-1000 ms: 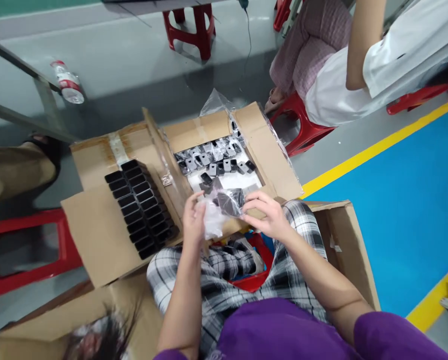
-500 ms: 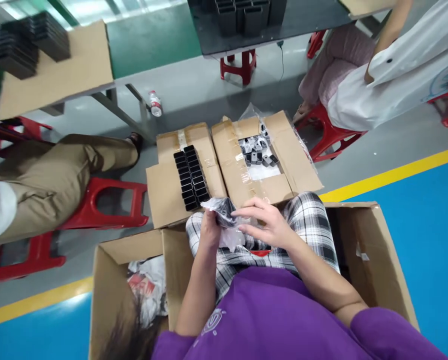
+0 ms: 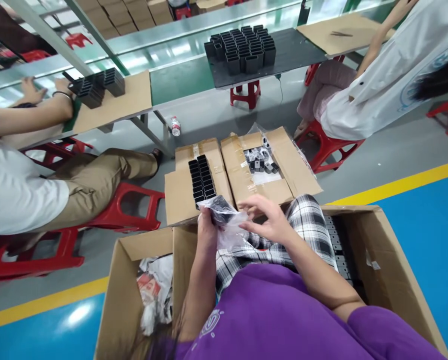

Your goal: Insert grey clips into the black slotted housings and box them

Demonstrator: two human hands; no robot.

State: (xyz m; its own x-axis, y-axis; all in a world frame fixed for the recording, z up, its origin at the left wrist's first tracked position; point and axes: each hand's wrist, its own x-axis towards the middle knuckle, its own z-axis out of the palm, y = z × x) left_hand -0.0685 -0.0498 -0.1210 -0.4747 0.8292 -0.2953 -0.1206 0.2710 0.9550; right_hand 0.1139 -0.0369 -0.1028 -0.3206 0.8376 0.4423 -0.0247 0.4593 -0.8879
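My left hand [image 3: 207, 227] is closed around a clear plastic bag [image 3: 229, 235] with a black part [image 3: 221, 206] inside, above my lap. The part's full shape is hidden by the film. My right hand [image 3: 266, 219] is at the bag's right side, its bent fingers on the loose plastic. Just beyond the left hand, black rectangular tubes [image 3: 202, 177] stand in two rows on a cardboard box. Beside them, an opened carton [image 3: 259, 187] shows small black pieces [image 3: 263, 165] and plastic wrap through its gap.
A carton [image 3: 113, 295] with crumpled plastic bags [image 3: 156, 290] stands at my left. Another carton [image 3: 389, 270], at my right, contains rows of dark parts [image 3: 338, 245]. Co-workers sit on red stools [image 3: 134, 205] on both sides. Black tubes [image 3: 244, 50] crowd the bench ahead.
The view has tilted up, showing more of the benches. My right fingers have shifted slightly away from the black part, and the plastic now stretches out toward them. The left hand keeps its hold.
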